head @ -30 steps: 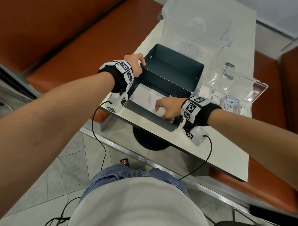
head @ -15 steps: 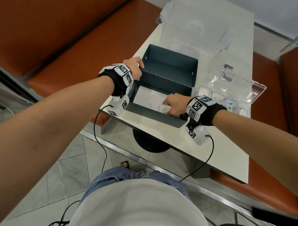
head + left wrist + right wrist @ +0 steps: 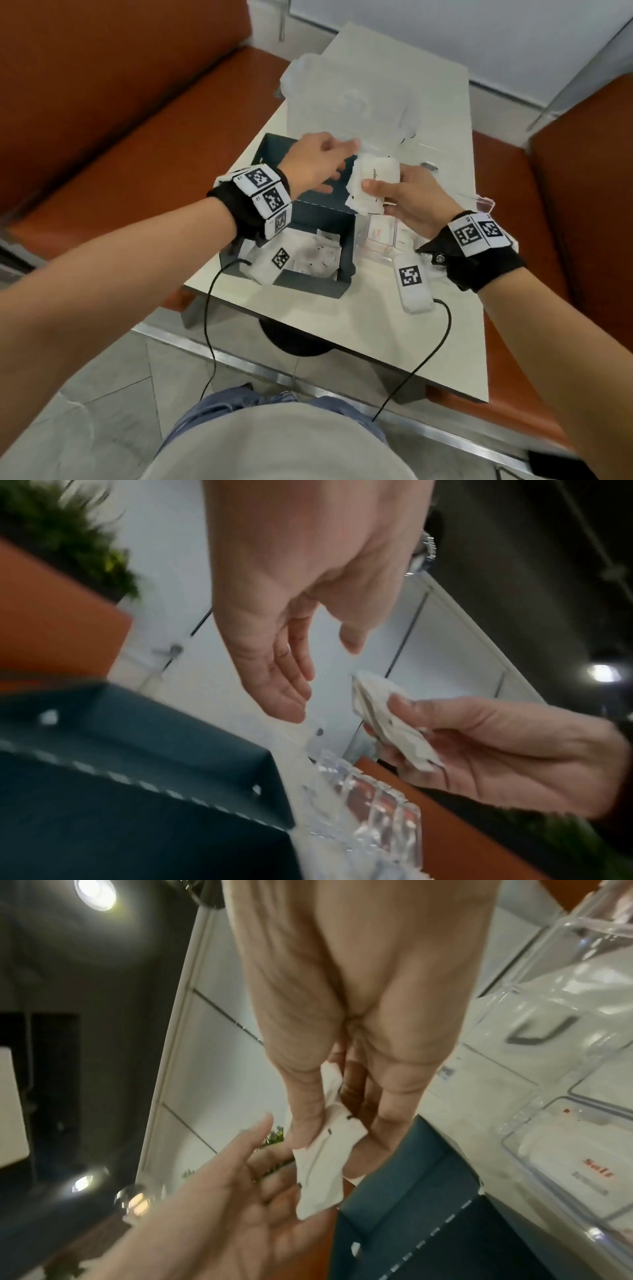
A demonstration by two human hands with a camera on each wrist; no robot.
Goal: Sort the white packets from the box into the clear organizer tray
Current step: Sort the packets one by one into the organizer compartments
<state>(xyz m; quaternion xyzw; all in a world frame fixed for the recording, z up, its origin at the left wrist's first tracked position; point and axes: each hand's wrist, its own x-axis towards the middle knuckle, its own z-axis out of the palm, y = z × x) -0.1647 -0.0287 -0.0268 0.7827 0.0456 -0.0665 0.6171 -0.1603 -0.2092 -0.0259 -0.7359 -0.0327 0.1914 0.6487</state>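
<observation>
1. Above the box's far corner, at 12 o'clock from you, your right hand [image 3: 407, 202] now pinches a small stack of white packets [image 3: 371, 186]; a second ago it was down inside the dark box [image 3: 310, 219].
2. Your left hand [image 3: 315, 164] has let go of the box rim and reaches in at 9 o'clock of the stack, fingers spread, holding nothing.
3. More packets lie in the box; the clear organizer tray [image 3: 380, 236] sits just right of it, so sorting can begin.
</observation>
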